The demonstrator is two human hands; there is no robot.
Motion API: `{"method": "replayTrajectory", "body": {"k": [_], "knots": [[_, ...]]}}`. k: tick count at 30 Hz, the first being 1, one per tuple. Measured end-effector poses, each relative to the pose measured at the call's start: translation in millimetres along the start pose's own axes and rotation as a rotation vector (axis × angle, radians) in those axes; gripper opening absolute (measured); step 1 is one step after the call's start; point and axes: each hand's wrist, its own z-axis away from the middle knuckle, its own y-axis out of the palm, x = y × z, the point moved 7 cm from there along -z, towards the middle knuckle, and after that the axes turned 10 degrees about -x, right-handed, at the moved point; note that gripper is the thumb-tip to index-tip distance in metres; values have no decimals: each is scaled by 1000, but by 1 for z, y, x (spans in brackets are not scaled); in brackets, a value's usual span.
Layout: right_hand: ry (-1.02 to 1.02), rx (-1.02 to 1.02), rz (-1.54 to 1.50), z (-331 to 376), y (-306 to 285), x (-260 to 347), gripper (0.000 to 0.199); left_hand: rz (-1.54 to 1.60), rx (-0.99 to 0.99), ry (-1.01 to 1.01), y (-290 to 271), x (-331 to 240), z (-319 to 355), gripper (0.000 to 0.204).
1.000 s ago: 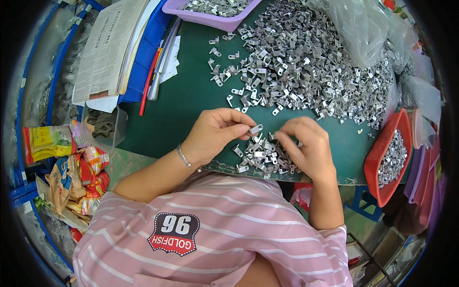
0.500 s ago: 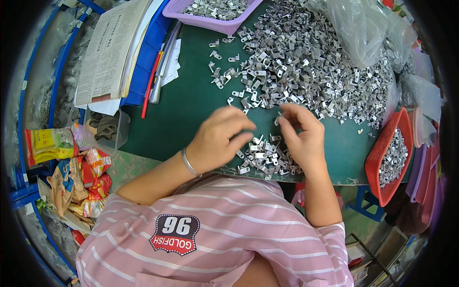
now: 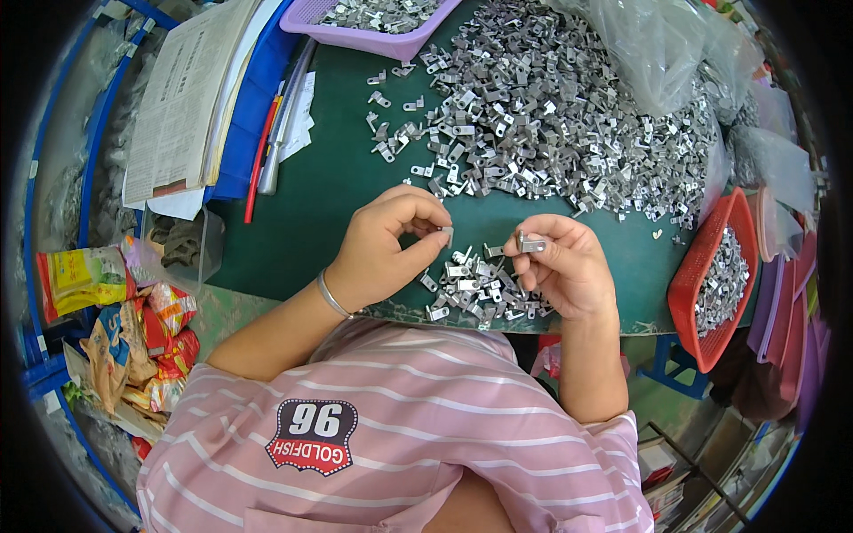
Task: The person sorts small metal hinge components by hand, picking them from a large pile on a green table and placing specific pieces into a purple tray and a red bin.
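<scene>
Two small bent silver metal clips are held | left hand (image 3: pixel 384 250) pinches one (image 3: pixel 447 235), right hand (image 3: pixel 562 266) grips another (image 3: pixel 530 242) | small sorted cluster (image 3: pixel 475 289) lies between | large loose heap of metal clips (image 3: pixel 551 115) judged mostly unprocessed.

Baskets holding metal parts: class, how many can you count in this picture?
2. A purple basket sits at the table's far edge, cut off by the picture's top; a red basket stands at the right edge. Others may be hidden under the plastic bags.

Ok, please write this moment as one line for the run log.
left hand: pinches small metal piece | right hand: holds metal bracket | small pile between hands | green table
</scene>
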Motion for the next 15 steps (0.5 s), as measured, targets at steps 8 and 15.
{"method": "replayTrajectory", "body": {"k": [8,15], "knots": [[-720,-55,1365,20,39,34,10,265,56,-82,10,8,9,36],[-1118,-410,1806,-12,45,35,11,86,39,80,12,-8,12,46]]}}
